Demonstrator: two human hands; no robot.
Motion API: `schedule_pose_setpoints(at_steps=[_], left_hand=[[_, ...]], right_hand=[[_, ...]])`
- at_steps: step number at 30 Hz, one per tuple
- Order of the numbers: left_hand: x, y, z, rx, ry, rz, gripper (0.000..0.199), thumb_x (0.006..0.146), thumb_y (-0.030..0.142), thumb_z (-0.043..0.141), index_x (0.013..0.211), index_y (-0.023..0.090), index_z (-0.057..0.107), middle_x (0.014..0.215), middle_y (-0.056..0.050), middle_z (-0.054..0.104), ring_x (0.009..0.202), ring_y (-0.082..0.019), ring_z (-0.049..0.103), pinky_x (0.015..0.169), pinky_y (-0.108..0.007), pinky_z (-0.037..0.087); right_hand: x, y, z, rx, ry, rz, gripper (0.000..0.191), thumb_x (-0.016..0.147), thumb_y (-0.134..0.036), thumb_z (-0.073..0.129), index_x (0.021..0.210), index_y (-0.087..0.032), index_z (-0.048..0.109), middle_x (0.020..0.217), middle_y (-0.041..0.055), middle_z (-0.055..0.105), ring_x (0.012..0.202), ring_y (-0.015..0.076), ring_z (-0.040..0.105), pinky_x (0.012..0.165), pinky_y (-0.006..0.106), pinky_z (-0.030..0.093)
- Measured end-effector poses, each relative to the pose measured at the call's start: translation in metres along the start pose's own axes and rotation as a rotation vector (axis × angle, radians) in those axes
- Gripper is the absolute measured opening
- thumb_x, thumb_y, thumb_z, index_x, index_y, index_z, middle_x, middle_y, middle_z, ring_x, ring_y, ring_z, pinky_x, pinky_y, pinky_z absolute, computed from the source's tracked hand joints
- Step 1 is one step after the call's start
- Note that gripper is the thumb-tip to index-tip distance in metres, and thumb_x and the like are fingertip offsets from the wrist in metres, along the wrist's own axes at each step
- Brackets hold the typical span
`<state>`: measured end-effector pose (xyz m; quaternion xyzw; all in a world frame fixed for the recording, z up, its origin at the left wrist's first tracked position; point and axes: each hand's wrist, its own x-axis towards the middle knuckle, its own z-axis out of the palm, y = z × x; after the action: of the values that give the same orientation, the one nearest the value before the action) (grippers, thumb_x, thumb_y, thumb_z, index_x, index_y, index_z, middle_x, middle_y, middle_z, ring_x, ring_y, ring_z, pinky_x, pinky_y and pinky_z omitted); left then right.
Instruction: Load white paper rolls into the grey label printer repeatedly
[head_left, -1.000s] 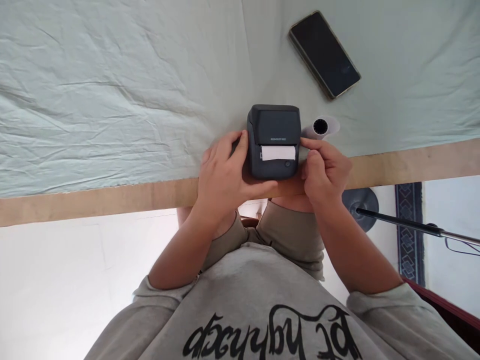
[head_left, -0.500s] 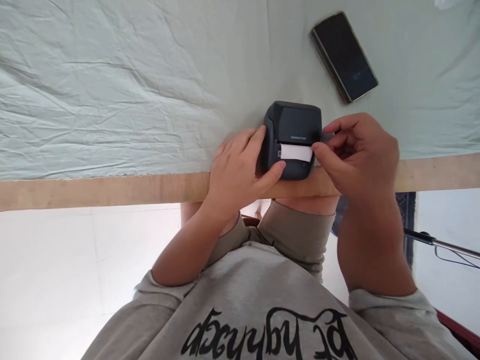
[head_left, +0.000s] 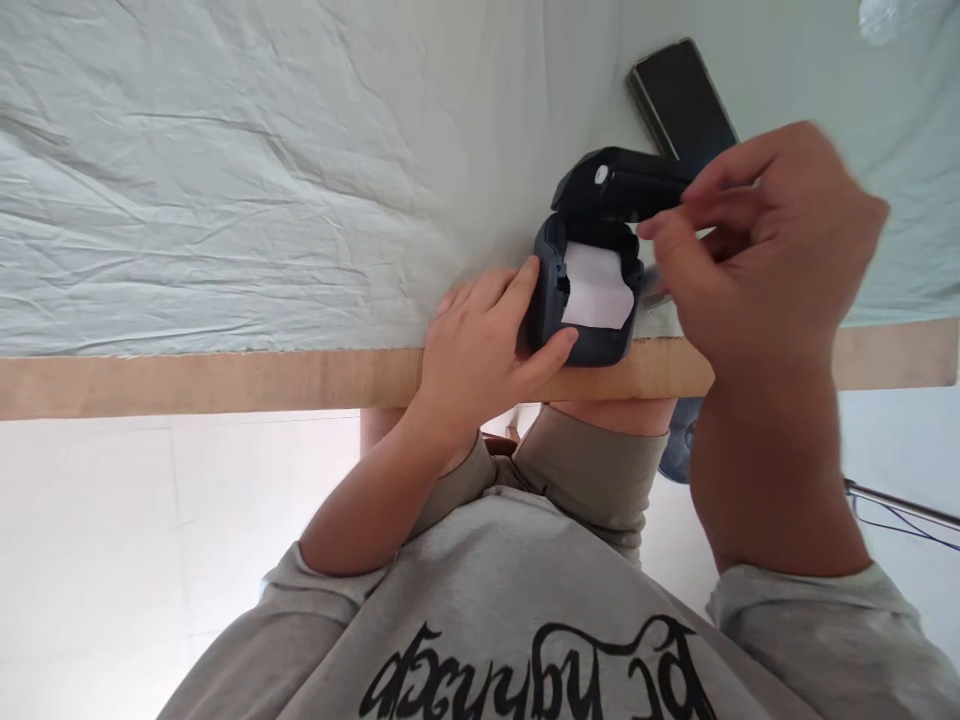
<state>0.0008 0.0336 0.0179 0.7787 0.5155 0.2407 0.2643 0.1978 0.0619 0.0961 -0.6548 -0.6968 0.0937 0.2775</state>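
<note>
Across the upper half of the frame, a wrinkled pale green cloth (head_left: 300, 200) over a table, viewed from above. At bottom centre, a grey shirt (head_left: 510, 560) with black lettering, upside down from this angle. At lower left, a pale floor (head_left: 90, 520). From the left edge nearly to the right edge, across the middle, a bare wooden strip (head_left: 225, 382) along the near side of the table.

Right of centre, the right hand (head_left: 772, 240), lifted above the cloth, with thumb and forefinger pinching the right end of a raised dark lid (head_left: 630, 185). At centre, the left hand (head_left: 480, 350), gripping the left side of a small dark printer (head_left: 592, 347), with fingertips against the casing and thumb at the front corner. Below the strip, brownish shorts (head_left: 592, 460).

Just right of centre, between both hands, the printer, over the near border of the cloth and part of the wooden strip, open, with the lid's underside in view.

Above the right hand's fingers, at upper right, a dark phone (head_left: 686, 100), partly hidden. Inside the printer and out over its front, white paper (head_left: 596, 290). At lower right, a dark round base (head_left: 679, 445) and a thin metal pole (head_left: 900, 505). In the top right corner, something clear and crumpled (head_left: 885, 18). Smallest, a white spot (head_left: 601, 174) on the lid.
</note>
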Motion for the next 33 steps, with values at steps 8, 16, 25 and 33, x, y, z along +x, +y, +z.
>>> schedule_pose_setpoints(at_steps=[8, 16, 25, 33], left_hand=[[0.000, -0.003, 0.001, 0.014, 0.015, 0.027, 0.076, 0.104, 0.065, 0.044, 0.153, 0.008, 0.054, 0.126, -0.018, 0.070, 0.121, -0.033, 0.064, 0.107, -0.047, 0.047], [-0.003, -0.003, -0.006, -0.095, -0.008, 0.042, 0.097, 0.105, 0.077, 0.006, 0.153, 0.007, 0.054, 0.129, -0.019, 0.069, 0.121, -0.034, 0.063, 0.104, -0.049, 0.046], [-0.002, -0.001, -0.007, -0.091, -0.021, 0.034, 0.078, 0.109, 0.066, 0.021, 0.151, 0.010, 0.055, 0.130, -0.019, 0.069, 0.120, -0.034, 0.063, 0.107, -0.049, 0.045], [0.000, -0.003, -0.005, -0.050, -0.012, 0.024, 0.073, 0.106, 0.062, 0.034, 0.150, 0.009, 0.056, 0.130, -0.019, 0.070, 0.120, -0.035, 0.064, 0.104, -0.050, 0.048]], right_hand=[[0.032, -0.021, 0.003, -0.576, -0.682, 0.013, 0.038, 0.094, -0.029, 0.058, 0.131, -0.030, 0.067, 0.111, 0.0074, 0.080, 0.095, 0.0308, 0.070, 0.066, 0.036, 0.035], [0.050, -0.020, -0.001, -0.654, -0.720, -0.056, 0.019, 0.084, -0.032, 0.073, 0.103, -0.031, 0.072, 0.072, 0.0011, 0.063, 0.066, 0.0203, 0.054, 0.062, 0.035, 0.037], [-0.011, 0.066, -0.037, 0.573, -0.110, 0.085, 0.053, 0.088, -0.080, 0.032, 0.115, -0.042, 0.058, 0.092, 0.0070, 0.066, 0.048, 0.0171, 0.041, 0.041, 0.035, 0.027], [-0.041, 0.134, 0.004, 0.431, 0.296, 0.490, 0.031, 0.073, -0.043, 0.071, 0.088, -0.030, 0.047, 0.072, -0.0017, 0.049, 0.054, 0.0152, 0.045, 0.052, 0.037, 0.041]])
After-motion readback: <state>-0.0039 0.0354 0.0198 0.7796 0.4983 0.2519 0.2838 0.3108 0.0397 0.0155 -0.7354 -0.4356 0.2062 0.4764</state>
